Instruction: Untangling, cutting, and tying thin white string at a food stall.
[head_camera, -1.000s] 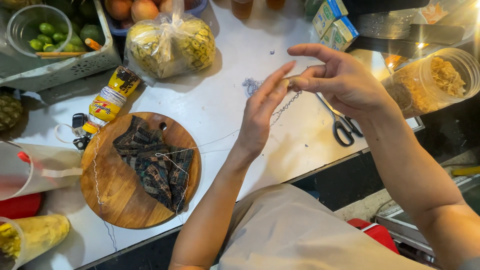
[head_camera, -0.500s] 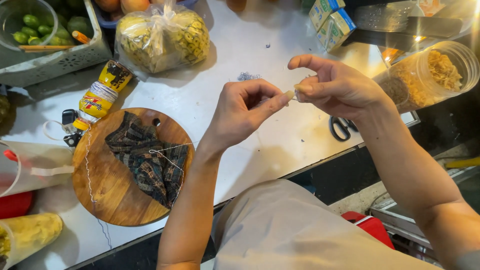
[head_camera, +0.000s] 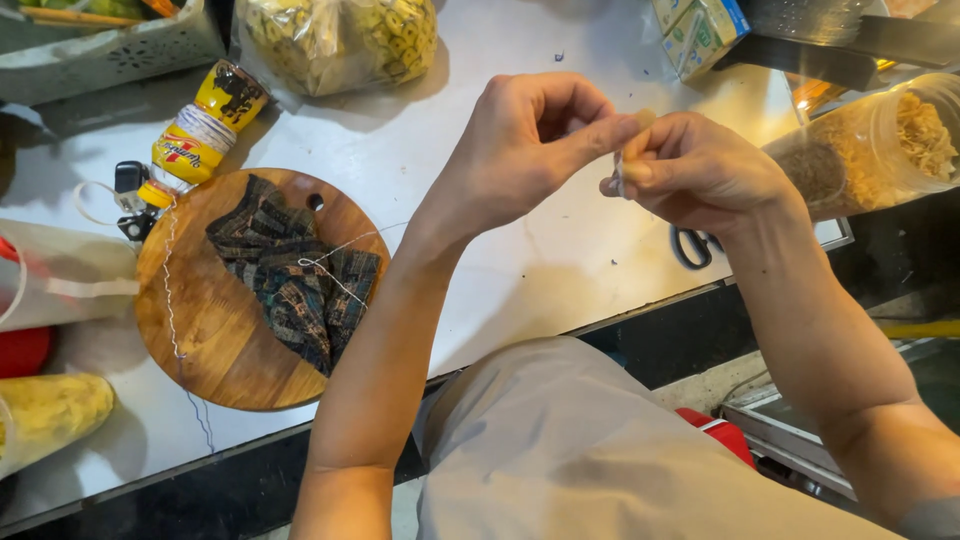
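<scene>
Head view, looking down: a person's left hand (head_camera: 520, 150) and right hand (head_camera: 695, 170) meet above a white worktop (head_camera: 480, 260), fingertips touching. The right hand's grip is closed, thumb and forefinger pinched on a small pale object (head_camera: 630, 150) too small to identify; the left hand's grip is also closed, its thumb and forefinger pressed against the same object from the other side. A thin white thread (head_camera: 340, 245) runs from below the left wrist down to a folded dark plaid cloth (head_camera: 290, 275), which lies on a round wooden cutting board (head_camera: 210, 340) at the left of the worktop, well apart from the hands. A second length of thread trails down the left part of the board and off the worktop edge.

Black-handled scissors (head_camera: 690, 248) lie on the worktop just under the right wrist, partly hidden by it. A yellow bottle (head_camera: 200, 125) lies on its side just beyond the board, beside a small black clip. A clear bag of yellow-green produce (head_camera: 340, 40) sits at the top edge, and a clear plastic jar (head_camera: 870, 150) of tan and brown contents lies on its side at the right. Small cartons (head_camera: 700, 30) stand near the top right. The person wears a grey shirt (head_camera: 580, 450).
</scene>
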